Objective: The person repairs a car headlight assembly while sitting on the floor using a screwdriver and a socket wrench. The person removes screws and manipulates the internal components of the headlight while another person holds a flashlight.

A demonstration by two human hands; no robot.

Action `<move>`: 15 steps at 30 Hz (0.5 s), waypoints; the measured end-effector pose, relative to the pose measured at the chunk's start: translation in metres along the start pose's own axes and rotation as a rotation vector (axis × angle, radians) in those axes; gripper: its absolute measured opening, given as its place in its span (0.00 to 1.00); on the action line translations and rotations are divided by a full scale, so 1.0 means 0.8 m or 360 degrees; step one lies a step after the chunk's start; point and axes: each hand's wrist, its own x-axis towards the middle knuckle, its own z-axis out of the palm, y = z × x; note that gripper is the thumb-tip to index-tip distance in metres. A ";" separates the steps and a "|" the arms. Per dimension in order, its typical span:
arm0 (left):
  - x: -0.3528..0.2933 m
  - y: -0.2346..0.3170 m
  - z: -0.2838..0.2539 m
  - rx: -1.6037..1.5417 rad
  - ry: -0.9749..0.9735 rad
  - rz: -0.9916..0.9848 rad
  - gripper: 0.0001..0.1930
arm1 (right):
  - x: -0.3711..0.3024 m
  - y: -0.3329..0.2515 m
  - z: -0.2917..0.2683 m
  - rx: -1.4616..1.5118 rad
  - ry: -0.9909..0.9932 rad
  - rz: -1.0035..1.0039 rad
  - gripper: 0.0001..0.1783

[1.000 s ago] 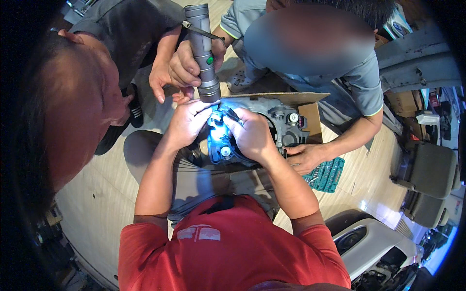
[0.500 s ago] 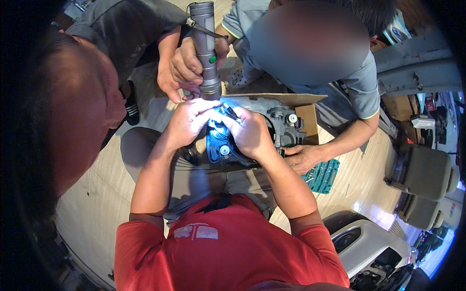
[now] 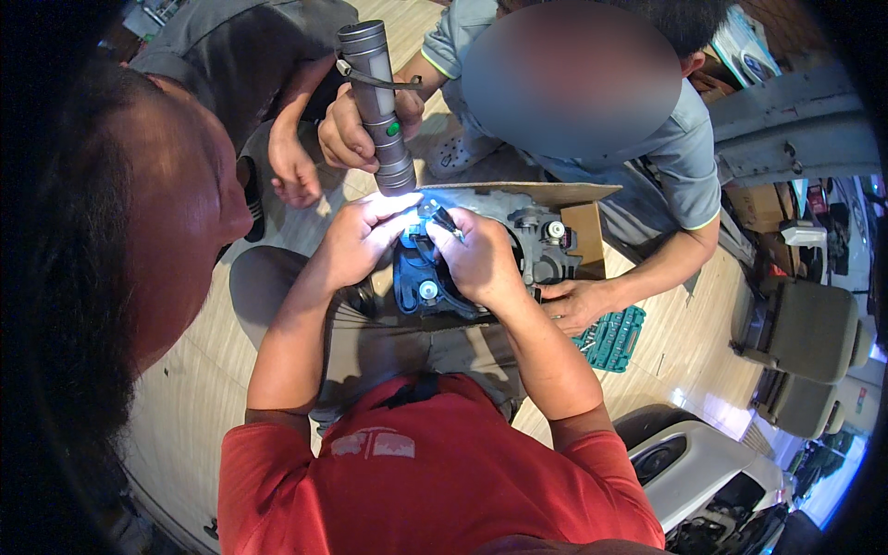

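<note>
A dark housing that looks like a car headlight unit (image 3: pixel 428 289) rests in a cardboard box (image 3: pixel 585 242) across my lap. My left hand (image 3: pixel 356 239) is closed at its brightly lit left part, fingertips pinched together; what they hold is lost in glare. My right hand (image 3: pixel 481 259) is closed beside it, thumb and fingers around a small dark slim piece (image 3: pixel 445 219). Dark wires run on the housing under my fingers. Just beyond my fingertips, a person's hand (image 3: pixel 350 129) holds a grey cylindrical flashlight (image 3: pixel 379 116) with a green button, aimed down at this spot.
A person opposite steadies the box's right side with a hand (image 3: pixel 581 305). Another person leans in at the left, a hand (image 3: pixel 296 171) hanging near. An open green tool case (image 3: pixel 612 338) lies on the floor. Car seats (image 3: pixel 805 328) and a pale car panel (image 3: pixel 689 476) stand right.
The flashlight has shifted slightly left and lower. The left person's hand has drawn back from the housing. My fingers have parted slightly, showing more of the lit part.
</note>
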 end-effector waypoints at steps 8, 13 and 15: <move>-0.001 0.001 0.008 -0.0282 0.0095 -0.0053 0.15 | 0.000 0.007 -0.001 0.0020 0.0033 0.0025 0.10; 0.002 -0.008 0.000 -0.0443 0.0086 -0.0227 0.14 | -0.001 0.005 -0.001 0.0076 0.0041 -0.0047 0.09; 0.004 -0.011 0.001 -0.0497 0.0113 -0.0201 0.14 | -0.001 0.006 0.000 0.0085 0.0068 -0.0039 0.09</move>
